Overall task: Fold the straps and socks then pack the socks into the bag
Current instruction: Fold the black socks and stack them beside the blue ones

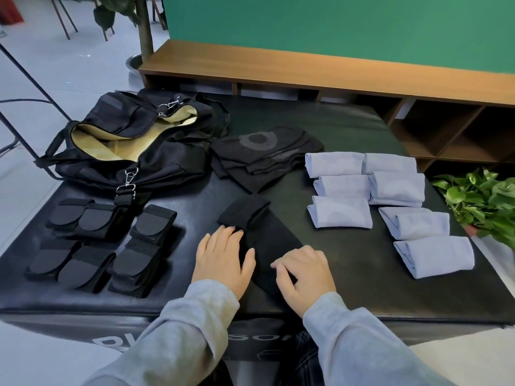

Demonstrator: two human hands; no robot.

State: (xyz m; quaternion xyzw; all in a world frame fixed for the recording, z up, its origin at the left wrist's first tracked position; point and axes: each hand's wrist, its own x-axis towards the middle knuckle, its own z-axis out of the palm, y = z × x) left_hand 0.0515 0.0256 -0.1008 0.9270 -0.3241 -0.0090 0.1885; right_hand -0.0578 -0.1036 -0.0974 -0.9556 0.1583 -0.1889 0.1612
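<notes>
I see folded straps (103, 246) at nine o'clock and seven folded blue socks (390, 207) at three. A black sock (262, 240) lies centre, long axis running eleven to five, under my left hand (223, 260), fingers flat, and right hand (303, 277), fingers curled on it. The bag (133, 143) gapes unpacked at eleven.

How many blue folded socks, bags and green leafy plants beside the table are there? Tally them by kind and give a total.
Blue folded socks: 7
Bag: 1
Green leafy plant: 1
Total: 9
</notes>
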